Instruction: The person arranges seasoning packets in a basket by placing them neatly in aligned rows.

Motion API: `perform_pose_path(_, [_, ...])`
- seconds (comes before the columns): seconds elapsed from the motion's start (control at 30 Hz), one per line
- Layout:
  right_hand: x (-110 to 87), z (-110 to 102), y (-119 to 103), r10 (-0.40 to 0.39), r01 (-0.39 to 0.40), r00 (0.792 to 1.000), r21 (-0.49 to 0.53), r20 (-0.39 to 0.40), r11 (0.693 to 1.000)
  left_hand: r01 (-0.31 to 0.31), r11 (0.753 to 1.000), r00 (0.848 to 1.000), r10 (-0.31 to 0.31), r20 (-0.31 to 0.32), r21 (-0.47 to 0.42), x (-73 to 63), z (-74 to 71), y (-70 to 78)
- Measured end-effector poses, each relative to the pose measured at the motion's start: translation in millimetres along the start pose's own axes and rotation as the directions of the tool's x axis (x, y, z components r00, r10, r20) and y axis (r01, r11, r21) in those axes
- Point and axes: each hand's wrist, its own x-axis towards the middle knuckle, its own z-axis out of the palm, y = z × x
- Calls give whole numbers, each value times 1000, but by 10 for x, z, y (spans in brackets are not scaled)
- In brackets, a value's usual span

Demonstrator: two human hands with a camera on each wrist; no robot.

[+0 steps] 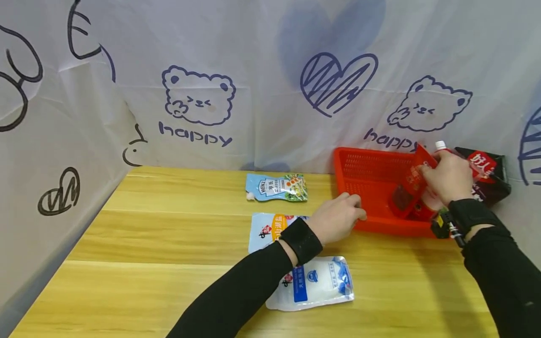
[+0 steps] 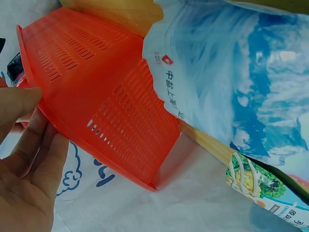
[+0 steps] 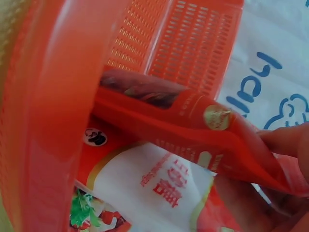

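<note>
My right hand (image 1: 450, 176) pinches the top end of a red pouch (image 1: 409, 183), which stands tilted inside the red plastic basket (image 1: 367, 226). In the right wrist view, the pouch (image 3: 193, 111) slants over a white-and-red packet (image 3: 145, 169) lying in the basket. At the basket's near left corner, my left hand (image 1: 338, 218) grips the rim. The left wrist view has its thumb on one side of the basket's rim (image 2: 96, 150) and the fingertips partly hidden behind it. Under the left forearm lie a blue-and-white salt bag (image 1: 325, 281) and another light-blue bag (image 1: 259, 230).
A light-blue Heinz pouch (image 1: 276, 188) lies on the wooden table (image 1: 148, 234), left of the basket. Behind the right hand are a black box (image 1: 494, 183) and a white cap (image 1: 440, 145). White cloth (image 1: 262, 94) with drawings hangs along the back and left.
</note>
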Motion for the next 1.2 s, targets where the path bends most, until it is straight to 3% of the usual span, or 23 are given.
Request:
perform_pose_path(0.27, [-65,-39,-32,14,-12,999,-34,30,999,0,999,1000,-1,-7,-40,1,4,-21])
perform_pose_path(0.4, [-142,-72,-103,5,-6,999,-26,-34,1000,-4,999,1000,4,-12,-47,-1,18,-25])
perform_pose_path(0.5, [-254,-103,-195,-37,33,992,-31,-125,999,-8,999,1000,7,-18,-46,-7,20,-28])
perform_pose_path(0.63, [-494,-86,-302,-131,127,952,-34,-278,991,-13,999,1000,12,-24,-41,-4,20,-37])
perform_pose_path(0.77, [-773,48,-326,-252,269,897,-4,-364,963,-15,999,1000,14,-25,-38,4,14,-34])
perform_pose_path(0.9, [-1007,252,-290,-368,406,855,31,-364,913,-14,999,1000,13,-21,-41,2,8,-33])
perform_pose_path(1.0, [-1138,421,-263,-433,473,840,52,-327,879,-16,999,1000,15,-24,-37,-2,16,-36])
perform_pose_path(1.2, [-1311,692,-225,-488,514,840,60,-237,855,-15,1000,999,14,-44,-20,-5,37,-17])
